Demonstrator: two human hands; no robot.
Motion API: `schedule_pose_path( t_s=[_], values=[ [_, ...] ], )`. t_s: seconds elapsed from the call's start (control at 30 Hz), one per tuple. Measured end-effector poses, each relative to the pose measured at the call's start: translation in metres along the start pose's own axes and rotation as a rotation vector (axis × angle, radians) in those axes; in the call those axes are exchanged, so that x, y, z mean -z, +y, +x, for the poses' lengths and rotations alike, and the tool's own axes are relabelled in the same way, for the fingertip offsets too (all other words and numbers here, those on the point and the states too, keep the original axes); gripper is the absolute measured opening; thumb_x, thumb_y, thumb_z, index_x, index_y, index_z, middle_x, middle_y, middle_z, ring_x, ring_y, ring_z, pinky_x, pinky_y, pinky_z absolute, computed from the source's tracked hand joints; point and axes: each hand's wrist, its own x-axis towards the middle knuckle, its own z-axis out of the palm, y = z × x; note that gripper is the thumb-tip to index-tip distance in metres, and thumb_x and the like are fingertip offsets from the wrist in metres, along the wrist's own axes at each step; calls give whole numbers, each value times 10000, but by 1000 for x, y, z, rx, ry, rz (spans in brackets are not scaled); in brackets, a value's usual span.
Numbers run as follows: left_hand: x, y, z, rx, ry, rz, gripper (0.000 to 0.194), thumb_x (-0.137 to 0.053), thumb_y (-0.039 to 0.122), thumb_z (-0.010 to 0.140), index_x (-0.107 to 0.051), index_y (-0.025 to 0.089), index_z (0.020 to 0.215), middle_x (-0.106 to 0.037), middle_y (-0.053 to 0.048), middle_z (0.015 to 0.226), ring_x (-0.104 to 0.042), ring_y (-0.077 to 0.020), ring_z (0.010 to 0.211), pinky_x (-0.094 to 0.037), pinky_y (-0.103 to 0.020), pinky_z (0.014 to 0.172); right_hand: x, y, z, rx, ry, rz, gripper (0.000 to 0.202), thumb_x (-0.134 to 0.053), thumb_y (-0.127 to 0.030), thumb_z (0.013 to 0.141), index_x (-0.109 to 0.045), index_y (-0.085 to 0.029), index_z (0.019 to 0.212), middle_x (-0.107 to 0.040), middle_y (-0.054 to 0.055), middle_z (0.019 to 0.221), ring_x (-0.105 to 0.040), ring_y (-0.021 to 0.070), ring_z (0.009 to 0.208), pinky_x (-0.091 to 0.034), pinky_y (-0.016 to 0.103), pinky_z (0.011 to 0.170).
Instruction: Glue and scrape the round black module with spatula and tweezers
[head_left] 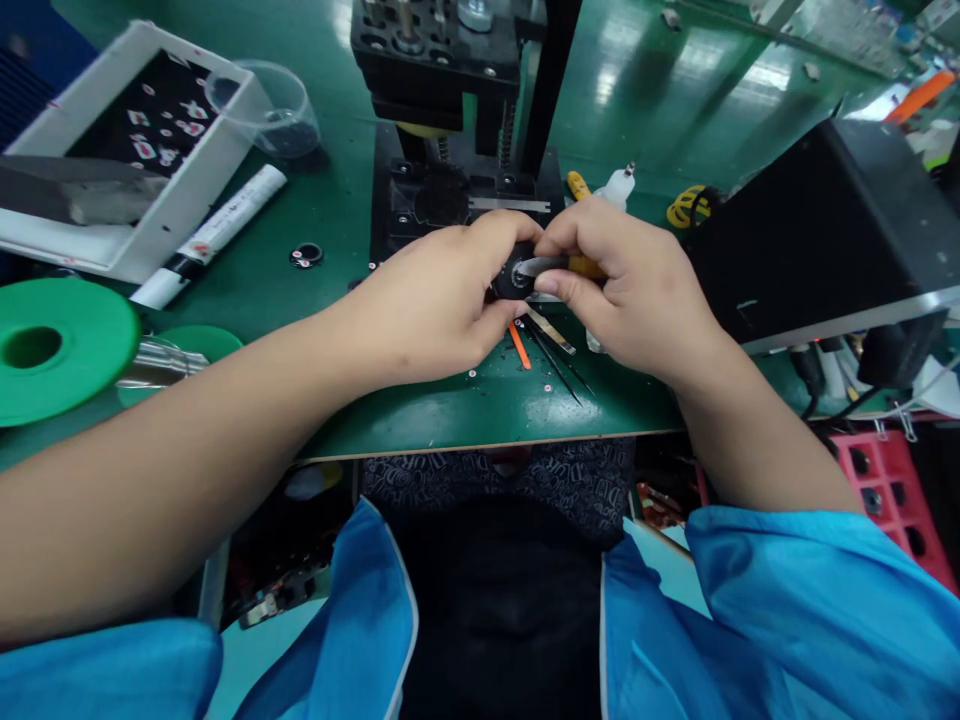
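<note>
Near the middle of the head view, my left hand grips a small round black part between thumb and fingers. My right hand is closed on a tool with a grey tip and a yellow handle. The tool's tip rests at the face of the black part. Below the hands, tweezers and an orange stick lie on the green table. A black press fixture stands just behind my hands.
At the left are a white tray, a clear cup, a white marker, a black ring and a green spool. A large black box stands at the right, with a small white bottle nearer the fixture.
</note>
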Motion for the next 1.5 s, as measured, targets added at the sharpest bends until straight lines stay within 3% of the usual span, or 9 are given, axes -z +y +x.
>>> schedule_pose_path(
  t_s=[0.17,0.4,0.7,0.87,1.0,1.2,1.5],
  values=[
    [0,5,-2,17,-20,16,557,-652,263,1044,-650,247,1601,-869,-121,1423,-862,-392,1269,-716,-537,1057,0,1,1,-21,-20,-7,124,-779,-235,1020,-719,-315,1094,-850,9,1114,-772,266,1002,-618,443,900],
    [-8,11,-1,-23,-45,63,507,-506,226,1093,-662,150,1569,-882,-195,1377,-880,-460,1283,-713,-582,1062,-10,1,4,-97,58,-25,315,-906,-407,1025,-619,-304,946,-793,10,970,-699,249,880,-621,447,857],
    [-13,0,-10,-49,77,40,465,-608,334,1102,-631,309,1566,-883,-124,1354,-876,-397,1063,-657,-518,834,-17,-9,11,-161,90,-62,378,-924,-383,1031,-592,-294,872,-742,-8,927,-681,225,905,-656,410,918],
    [-11,3,-6,-34,22,-79,510,-678,347,1061,-663,273,1566,-876,-141,1342,-876,-447,1175,-687,-568,923,-13,-8,10,-163,97,45,405,-926,-361,1025,-576,-285,837,-708,-16,874,-646,203,840,-632,396,882],
    [-6,12,-4,14,-28,-115,462,-618,299,1079,-684,265,1535,-881,-127,1357,-882,-423,1231,-713,-555,987,-7,-4,7,-166,73,149,368,-948,-381,999,-634,-266,846,-675,-28,825,-600,177,778,-546,360,773],
    [-2,22,-5,36,-54,-47,513,-589,250,1093,-681,162,1591,-874,-163,1402,-865,-448,1319,-701,-562,1089,-3,-1,7,-154,65,205,379,-981,-396,981,-653,-264,845,-678,-11,844,-623,197,835,-569,376,818],
    [3,29,-6,63,-37,-98,514,-669,188,1072,-724,136,1580,-887,-149,1259,-867,-431,1292,-687,-542,1079,-3,2,8,-135,79,277,564,-983,-724,966,-674,-272,832,-674,11,855,-632,219,840,-607,420,841]
  ],
)
